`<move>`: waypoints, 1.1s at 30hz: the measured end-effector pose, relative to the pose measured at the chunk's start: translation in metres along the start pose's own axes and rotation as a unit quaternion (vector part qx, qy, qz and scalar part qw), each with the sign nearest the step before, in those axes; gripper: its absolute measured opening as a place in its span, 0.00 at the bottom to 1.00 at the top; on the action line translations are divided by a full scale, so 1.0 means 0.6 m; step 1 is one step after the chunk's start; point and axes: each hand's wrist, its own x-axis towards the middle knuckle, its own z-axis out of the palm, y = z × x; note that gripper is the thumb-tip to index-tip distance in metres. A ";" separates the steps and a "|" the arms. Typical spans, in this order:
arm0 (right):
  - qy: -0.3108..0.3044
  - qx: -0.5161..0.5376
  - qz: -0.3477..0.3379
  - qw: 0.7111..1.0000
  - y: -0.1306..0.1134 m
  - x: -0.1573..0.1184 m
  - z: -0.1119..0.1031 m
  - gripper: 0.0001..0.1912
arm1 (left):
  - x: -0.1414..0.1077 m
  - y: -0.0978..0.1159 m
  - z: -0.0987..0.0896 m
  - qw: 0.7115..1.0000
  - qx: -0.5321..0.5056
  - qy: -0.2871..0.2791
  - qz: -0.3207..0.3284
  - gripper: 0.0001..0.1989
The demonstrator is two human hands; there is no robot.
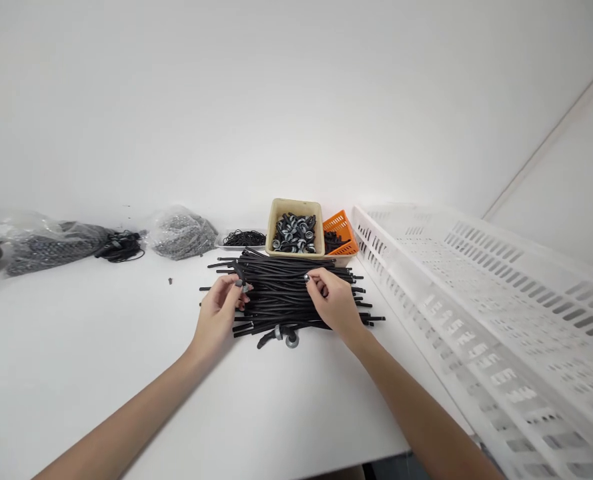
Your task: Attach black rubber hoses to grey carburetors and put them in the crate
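Observation:
A pile of thin black rubber tubes lies across the white table, most of them running left to right. My left hand, at the pile's left end, is closed on a black elbow fitting with a grey end. Over the right part of the pile, my right hand has thumb and forefinger pinched together; whatever is between them is too small to make out. Just in front of the tubes lie loose black fittings with grey round caps.
Behind the tubes stands a cream bin of similar capped fittings, beside an orange basket with black pieces. A tray of black rings and clear bags of grey parts sit further left. A large white crate borders the right side.

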 end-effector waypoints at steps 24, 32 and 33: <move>-0.136 -0.296 0.096 0.940 0.070 0.221 0.072 0.13 | -0.013 -0.004 -0.008 0.996 0.031 -0.044 0.064 0.13; -0.044 -0.207 0.031 0.977 0.080 0.204 0.051 0.09 | -0.016 -0.005 -0.008 0.995 0.035 -0.052 0.072 0.12; -0.040 -0.201 0.018 0.979 0.080 0.199 0.048 0.09 | -0.016 -0.006 -0.008 0.995 0.034 -0.054 0.074 0.12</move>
